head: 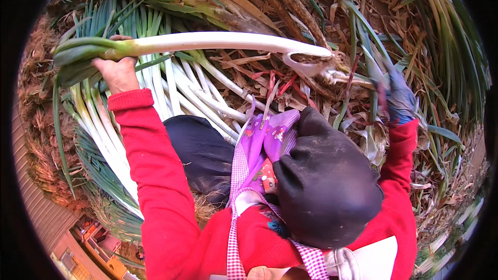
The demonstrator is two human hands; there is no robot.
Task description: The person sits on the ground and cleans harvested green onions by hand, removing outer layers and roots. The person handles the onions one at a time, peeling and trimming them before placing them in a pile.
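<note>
My bare left hand (118, 72) is closed around the green upper end of a large Welsh onion or leek (218, 42). Its long white shank stretches level across the view to the right, above my knees. Near the root end a strip of outer skin (305, 68) curls away from the shank, still joined to it. My right hand (400, 95), in a dirty blue glove and blurred, grips the far end of peeled outer layers (356, 80) with limp green leaves. Its fingers are partly hidden behind those leaves.
White-stemmed stalks (155, 85) lie piled to the left of my knees. Dry husks and peelings (249, 60) cover the ground ahead. Unpeeled green stalks (447, 39) lie at the far right, others (186, 4) at the top. Red ties (286, 81) lie beyond my purple apron (253, 140).
</note>
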